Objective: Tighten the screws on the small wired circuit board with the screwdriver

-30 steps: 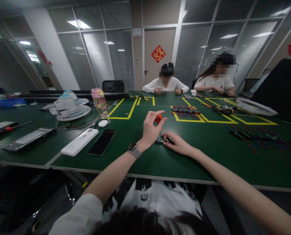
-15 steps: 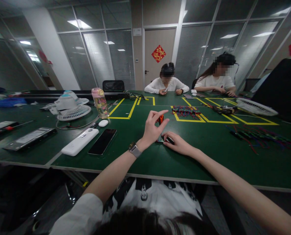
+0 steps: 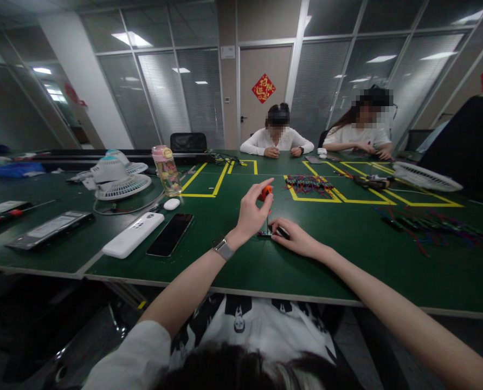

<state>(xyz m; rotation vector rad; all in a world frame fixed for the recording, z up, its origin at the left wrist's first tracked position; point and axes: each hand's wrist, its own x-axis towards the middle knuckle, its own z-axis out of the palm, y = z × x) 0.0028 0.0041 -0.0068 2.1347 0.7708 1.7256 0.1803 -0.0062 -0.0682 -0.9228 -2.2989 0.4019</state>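
1. Nearest: the left forearm enters from 7 o'clock, wearing a watch [image 3: 223, 248] with a grey band; the right forearm enters from 4 o'clock.
2. Small board [image 3: 264, 234]: on the green tabletop [image 3: 241, 273], between and below the hands (its detail is too small to read).
3. Right hand [image 3: 295, 238]: low at the board's 3 o'clock side, fingers curled beside a dark piece [image 3: 282, 232]; whether they grip it, cannot tell.
4. Left hand [image 3: 252, 212]: above the board, closed on the orange handle of a screwdriver [image 3: 267, 192], whose shaft points down at the board.
5. At 9 o'clock from the board: a black phone [image 3: 170, 234], with a white slab-shaped device [image 3: 133, 235] beyond it.
6. At 3 o'clock, well apart: wired boards [image 3: 436, 222]. Farther, at 1 o'clock: a wire bundle [image 3: 309, 184] inside yellow tape.
7. At 10 o'clock: a pink-lidded bottle [image 3: 167, 172], upright, near a white fan [image 3: 121, 181].
8. Farthest: two people seated across the tabletop, at 12 and 1 o'clock.
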